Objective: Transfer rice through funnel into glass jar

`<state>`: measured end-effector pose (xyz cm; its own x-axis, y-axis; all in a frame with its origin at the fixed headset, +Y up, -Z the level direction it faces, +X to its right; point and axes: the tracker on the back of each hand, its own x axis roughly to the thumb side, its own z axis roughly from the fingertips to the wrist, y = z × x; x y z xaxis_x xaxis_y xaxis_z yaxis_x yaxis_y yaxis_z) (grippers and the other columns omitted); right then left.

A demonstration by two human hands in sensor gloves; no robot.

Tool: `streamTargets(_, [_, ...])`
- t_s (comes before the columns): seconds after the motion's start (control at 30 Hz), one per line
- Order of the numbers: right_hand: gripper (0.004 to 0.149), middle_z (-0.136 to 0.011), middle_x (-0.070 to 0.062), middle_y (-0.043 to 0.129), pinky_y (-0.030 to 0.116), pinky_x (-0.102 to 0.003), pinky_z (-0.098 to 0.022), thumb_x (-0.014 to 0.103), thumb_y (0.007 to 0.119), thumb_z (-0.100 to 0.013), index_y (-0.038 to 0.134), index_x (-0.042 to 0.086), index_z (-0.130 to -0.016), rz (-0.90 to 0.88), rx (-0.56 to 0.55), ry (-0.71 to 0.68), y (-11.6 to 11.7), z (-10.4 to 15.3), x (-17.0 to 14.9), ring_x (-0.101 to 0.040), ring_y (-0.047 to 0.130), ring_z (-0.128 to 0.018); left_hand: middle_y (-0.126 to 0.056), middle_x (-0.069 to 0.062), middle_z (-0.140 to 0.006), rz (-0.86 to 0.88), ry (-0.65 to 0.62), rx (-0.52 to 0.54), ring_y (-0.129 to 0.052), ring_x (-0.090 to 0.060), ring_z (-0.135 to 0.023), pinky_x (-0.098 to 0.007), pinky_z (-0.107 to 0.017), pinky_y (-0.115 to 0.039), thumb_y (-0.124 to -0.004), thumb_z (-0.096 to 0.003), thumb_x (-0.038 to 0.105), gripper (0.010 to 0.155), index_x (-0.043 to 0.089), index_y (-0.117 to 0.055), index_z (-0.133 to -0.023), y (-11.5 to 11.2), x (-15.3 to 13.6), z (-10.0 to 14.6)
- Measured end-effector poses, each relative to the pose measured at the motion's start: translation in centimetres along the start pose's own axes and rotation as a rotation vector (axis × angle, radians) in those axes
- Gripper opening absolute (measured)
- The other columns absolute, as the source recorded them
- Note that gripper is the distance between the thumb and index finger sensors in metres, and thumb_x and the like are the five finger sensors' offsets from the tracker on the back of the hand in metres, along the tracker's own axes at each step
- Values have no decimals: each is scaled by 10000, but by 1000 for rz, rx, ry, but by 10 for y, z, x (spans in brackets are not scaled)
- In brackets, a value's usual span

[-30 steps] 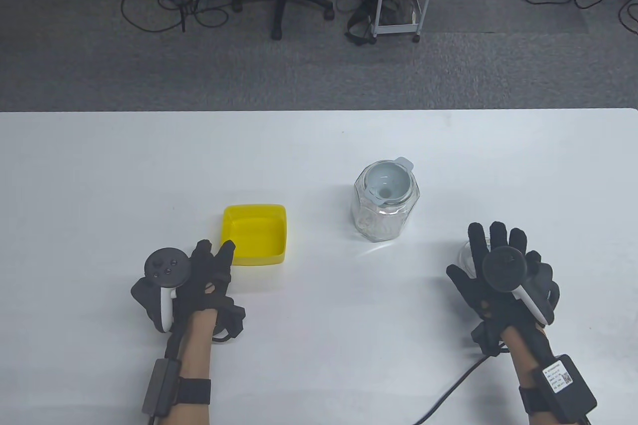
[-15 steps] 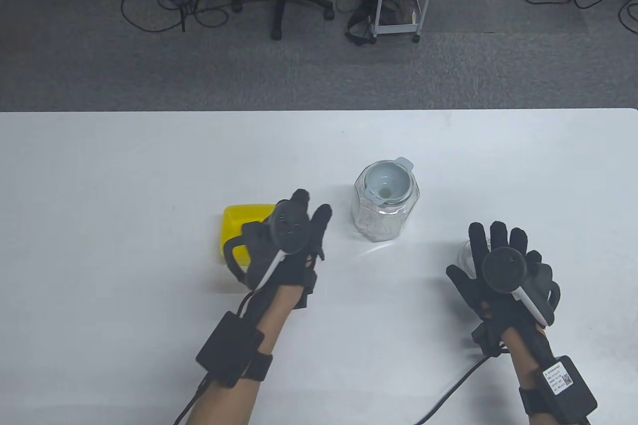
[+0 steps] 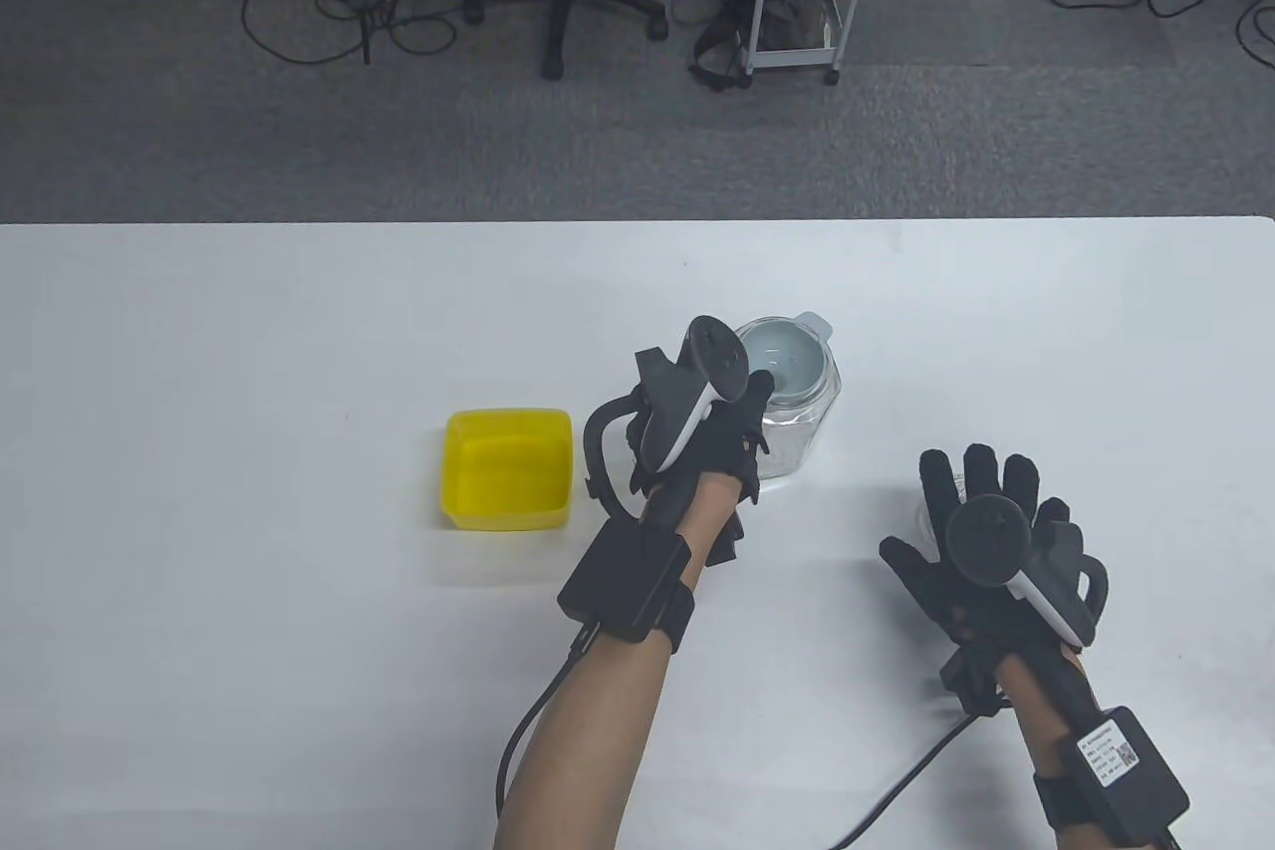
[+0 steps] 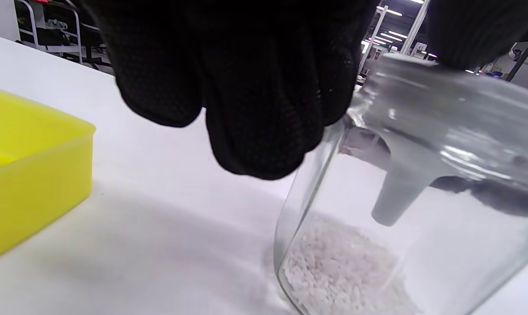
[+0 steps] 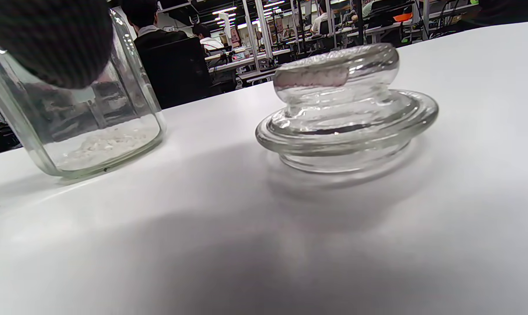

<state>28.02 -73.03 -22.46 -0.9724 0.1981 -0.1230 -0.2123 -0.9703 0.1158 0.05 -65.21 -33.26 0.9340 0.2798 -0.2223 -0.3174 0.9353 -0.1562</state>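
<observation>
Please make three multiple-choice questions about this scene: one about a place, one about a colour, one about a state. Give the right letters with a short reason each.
1. Where does the funnel sit?
A. in the mouth of the glass jar
B. in the tray
C. flat on the table

2. What colour is the tray?
A. red
B. yellow
C. blue

3. In what state is the glass lid?
A. closed on the jar
B. held up in the air
C. off the jar, lying on the table

Key:
1 A: the left wrist view shows its spout hanging inside the jar, above the rice.
2 B: it looks bright yellow in the table view and the left wrist view.
3 C: the right wrist view shows it resting on the table beside the jar.
</observation>
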Motion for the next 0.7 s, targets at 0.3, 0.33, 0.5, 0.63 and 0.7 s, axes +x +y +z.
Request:
streamTargets(0.3, [880, -1179, -79, 169, 222, -730, -693, 708, 723, -365, 227, 410, -1028, -3, -9, 6, 0, 0, -1, -443, 105, -1062, -1027, 2, -752, 180, 39, -65, -1105, -26, -510, -557, -656, -829, -828, -564, 636, 514, 272, -857, -926, 4, -4, -7])
streamTargets(0.33, [880, -1179, -80, 170, 222, -730, -694, 708, 724, -364, 228, 410, -1028, -4, -11, 6, 0, 0, -1, -444, 106, -1062, -1023, 7, -755, 182, 31, -55, -1102, -19, -513, -554, -657, -829, -833, -563, 627, 508, 274, -851, -928, 5, -5, -7])
streamTargets(0.5, [879, -1179, -79, 171, 218, -730, -695, 702, 729, -365, 233, 410, -1028, 14, -13, 9, 0, -1, 0, -442, 108, -1064, -971, 25, -825, 254, -86, -13, -1068, -12, -589, -538, -694, -804, -840, -554, 553, 471, 310, -786, -954, 15, -9, -1])
streamTargets(0.63, [878, -1178, -79, 173, 222, -730, -694, 705, 726, -366, 233, 408, -1029, 24, -12, 1, 1, 0, 1, -443, 108, -1063, -949, 26, -862, 446, -208, -18, -1054, -70, -634, -522, -706, -796, -840, -557, 506, 453, 321, -774, -965, 25, -26, 3])
streamTargets(0.7, [878, -1179, -79, 173, 221, -730, -694, 704, 727, -366, 234, 407, -1029, 27, -19, -1, 0, 1, 2, -442, 109, -1064, -942, 11, -873, 525, -302, -17, -1049, -83, -645, -525, -701, -796, -844, -552, 472, 445, 318, -774, -964, 32, -39, 6])
